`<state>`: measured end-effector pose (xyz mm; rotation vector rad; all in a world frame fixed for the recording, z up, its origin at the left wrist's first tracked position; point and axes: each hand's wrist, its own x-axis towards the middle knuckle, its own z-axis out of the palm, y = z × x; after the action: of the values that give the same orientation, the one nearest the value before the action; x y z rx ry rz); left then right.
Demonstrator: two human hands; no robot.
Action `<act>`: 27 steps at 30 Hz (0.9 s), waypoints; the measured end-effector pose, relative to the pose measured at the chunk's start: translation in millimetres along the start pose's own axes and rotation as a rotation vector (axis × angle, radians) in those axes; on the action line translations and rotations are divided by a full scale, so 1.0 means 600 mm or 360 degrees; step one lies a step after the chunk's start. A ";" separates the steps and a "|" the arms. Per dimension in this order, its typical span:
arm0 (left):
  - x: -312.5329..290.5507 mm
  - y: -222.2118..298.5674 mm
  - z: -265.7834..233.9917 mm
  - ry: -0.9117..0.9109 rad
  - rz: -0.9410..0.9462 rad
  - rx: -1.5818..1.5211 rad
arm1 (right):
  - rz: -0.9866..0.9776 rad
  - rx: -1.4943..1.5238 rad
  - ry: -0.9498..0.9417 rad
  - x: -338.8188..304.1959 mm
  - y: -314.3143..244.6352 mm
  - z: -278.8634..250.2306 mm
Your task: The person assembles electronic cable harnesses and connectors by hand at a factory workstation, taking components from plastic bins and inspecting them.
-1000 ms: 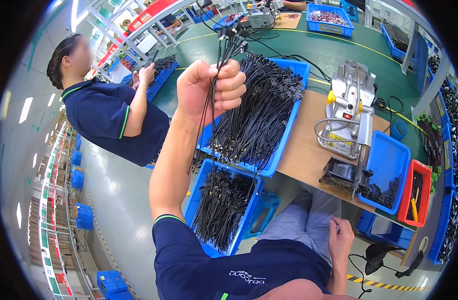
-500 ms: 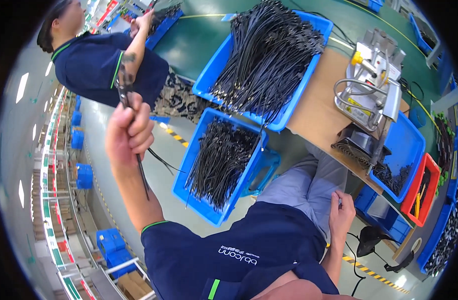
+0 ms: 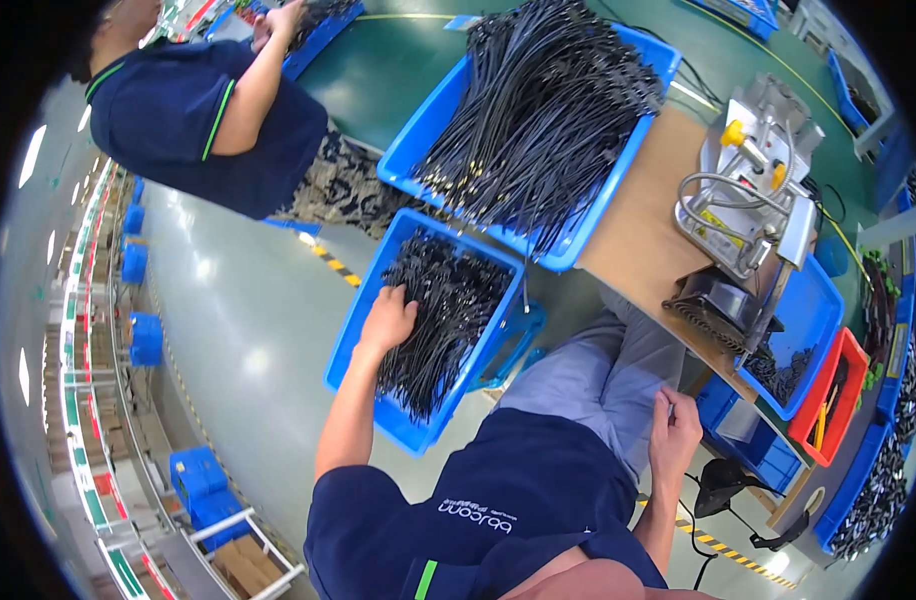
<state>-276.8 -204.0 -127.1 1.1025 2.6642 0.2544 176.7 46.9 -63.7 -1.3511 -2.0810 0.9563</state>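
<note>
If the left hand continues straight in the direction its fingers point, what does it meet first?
Most likely the black cables in the lower blue bin: the left hand already reaches into it, fingers toward the pile. Depth is unclear.

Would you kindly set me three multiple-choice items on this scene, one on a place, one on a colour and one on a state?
1. Where is the left hand?
A. In the lower bin, on the cables
B. On the press
C. On the floor

2. What colour is the small bin at the table's right end?
A. Green
B. Red
C. Yellow

3. How is the right hand?
A. Gripping a bundle of cables
B. Raised overhead
C. Resting by the person's thigh, nothing visibly held

Answers: 1 A, its fingers lie on the black cables in that blue bin. 2 B, its walls are red beside the blue ones. 3 C, it sits low by the grey trouser leg.
</note>
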 end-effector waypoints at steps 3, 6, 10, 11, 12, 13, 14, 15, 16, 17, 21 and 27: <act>0.026 0.041 -0.114 -0.0040 -0.0108 0.0250 | 0.0042 0.0011 -0.0001 0.003 -0.003 0.001; 0.069 0.143 -0.265 0.0502 0.0092 0.0080 | 0.0050 0.0030 0.0003 0.003 0.002 0.012; 0.166 0.295 -0.376 0.0878 0.0545 -0.0483 | 0.0084 0.0052 0.0013 0.008 -0.004 0.025; 0.199 0.332 -0.382 0.0830 0.0679 -0.0483 | 0.0092 0.0058 0.0029 0.011 -0.004 0.025; 0.230 0.364 -0.383 0.0783 0.0807 -0.0479 | 0.0093 0.0055 0.0021 0.011 -0.003 0.025; 0.264 0.381 -0.375 0.0872 0.0887 -0.0232 | 0.0088 0.0055 0.0010 0.012 -0.003 0.023; 0.297 0.393 -0.360 0.0960 0.0960 0.0018 | 0.0084 0.0066 0.0017 0.014 -0.004 0.020; 0.324 0.407 -0.341 0.1033 0.0916 0.0091 | 0.0105 0.0059 0.0009 0.015 -0.006 0.016; 0.343 0.423 -0.325 0.1102 0.0869 0.0162 | 0.0127 0.0049 -0.0001 0.016 -0.006 0.011; 0.353 0.443 -0.317 0.1085 0.0780 0.0219 | 0.0129 0.0053 0.0008 0.018 -0.005 0.005; 0.388 0.462 -0.301 0.1124 0.0683 0.0320 | 0.0169 -0.0013 0.0025 0.021 0.013 -0.008; 0.405 0.468 -0.323 0.0763 0.0521 0.0339 | 0.0129 -0.0048 0.0051 0.037 0.017 -0.008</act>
<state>-311.5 152.4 90.3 1.7413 2.9549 0.3362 177.5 71.8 -68.1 -1.4665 -2.0380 0.9337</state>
